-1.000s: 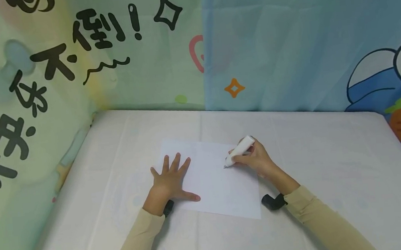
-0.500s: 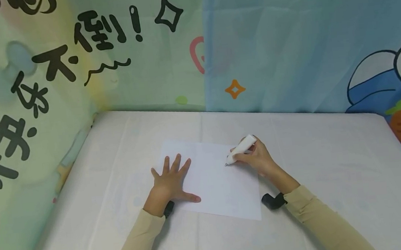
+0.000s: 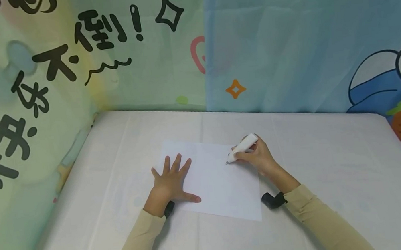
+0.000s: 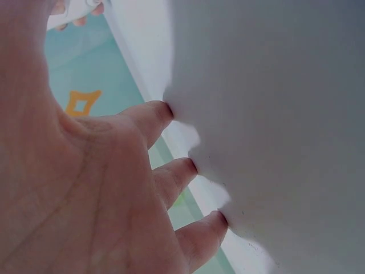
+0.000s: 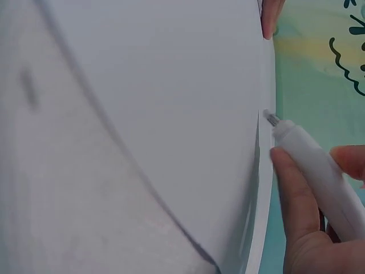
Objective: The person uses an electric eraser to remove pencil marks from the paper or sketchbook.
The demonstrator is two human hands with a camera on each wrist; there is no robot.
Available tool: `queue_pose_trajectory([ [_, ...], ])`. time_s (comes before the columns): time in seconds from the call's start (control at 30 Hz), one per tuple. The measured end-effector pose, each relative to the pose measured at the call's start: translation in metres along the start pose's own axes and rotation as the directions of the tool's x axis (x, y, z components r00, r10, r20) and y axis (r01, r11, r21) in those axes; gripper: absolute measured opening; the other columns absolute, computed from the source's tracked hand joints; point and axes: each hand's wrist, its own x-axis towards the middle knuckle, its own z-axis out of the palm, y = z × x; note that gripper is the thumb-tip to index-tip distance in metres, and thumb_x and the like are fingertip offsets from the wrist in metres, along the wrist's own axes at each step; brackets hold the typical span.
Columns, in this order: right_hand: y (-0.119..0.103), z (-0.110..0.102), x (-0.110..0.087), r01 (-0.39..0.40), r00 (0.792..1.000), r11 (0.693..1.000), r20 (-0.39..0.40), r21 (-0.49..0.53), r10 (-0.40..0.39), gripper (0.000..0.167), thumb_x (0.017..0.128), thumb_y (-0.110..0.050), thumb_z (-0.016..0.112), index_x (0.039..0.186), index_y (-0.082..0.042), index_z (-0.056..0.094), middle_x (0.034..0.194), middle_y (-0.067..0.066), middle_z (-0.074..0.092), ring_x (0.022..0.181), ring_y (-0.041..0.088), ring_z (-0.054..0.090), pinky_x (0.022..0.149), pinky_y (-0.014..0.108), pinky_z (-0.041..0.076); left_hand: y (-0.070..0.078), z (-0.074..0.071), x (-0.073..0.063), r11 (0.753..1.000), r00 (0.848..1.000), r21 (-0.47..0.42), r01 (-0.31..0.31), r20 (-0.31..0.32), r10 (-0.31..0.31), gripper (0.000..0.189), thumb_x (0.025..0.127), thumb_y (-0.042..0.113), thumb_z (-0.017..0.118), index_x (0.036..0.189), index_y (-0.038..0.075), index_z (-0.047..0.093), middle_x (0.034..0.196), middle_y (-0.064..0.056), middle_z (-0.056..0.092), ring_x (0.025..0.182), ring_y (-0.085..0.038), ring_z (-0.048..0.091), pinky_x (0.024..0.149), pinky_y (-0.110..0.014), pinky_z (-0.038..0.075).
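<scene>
paper [image 3: 213, 184] on tabletop [image 3: 336, 180], backdrop [image 3: 287, 48] behind

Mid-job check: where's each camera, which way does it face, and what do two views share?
Head: on the head, facing forward and down at the paper; left hand, right hand and sleeves show.
Left wrist: on that wrist, facing along its fingers toward the backdrop; mostly left hand, some right fingertips.
Right wrist: on that wrist, facing the paper and pen; fingers of both hands show.
Head and right wrist share pen and paper.
</scene>
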Motion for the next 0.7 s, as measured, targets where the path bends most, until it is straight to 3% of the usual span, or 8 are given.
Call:
queue_pose_trajectory([
  [0.2, -0.0009, -0.0026, -0.0013, -0.02, 1.0, 0.998, -0.009, 0.063, 0.02, 0.038, 0.084, 0.01, 0.064, 0.112, 0.002, 0.039, 0.101, 0.013, 0.062, 0.085, 0.009, 0.069, 0.078, 0.03, 0.057, 0.0003, -0.0005, 0.0001, 1.0, 1.0, -0.002, 0.002, 0.001, -0.002, 0.118, 0.066, 0.068, 0.077, 0.157, 0.023, 0.018, 0.165, -0.01, 0.006, 0.149, -0.042, 0.0, 0.104, -0.077, 0.015],
  [0.7, 0.0026, 0.0006, 0.002, -0.009, 1.0, 1.0, 0.03, -0.009, 0.009, 0.039, 0.082, 0.012, 0.064, 0.112, 0.004, 0.04, 0.103, 0.012, 0.062, 0.087, 0.008, 0.066, 0.076, 0.029, 0.058, 0.0007, -0.0006, -0.0003, 1.0, 1.0, -0.006, 0.01, 0.0, -0.01, 0.118, 0.066, 0.067, 0.078, 0.157, 0.023, 0.018, 0.165, -0.009, 0.006, 0.149, -0.041, 0.0, 0.105, -0.076, 0.014],
])
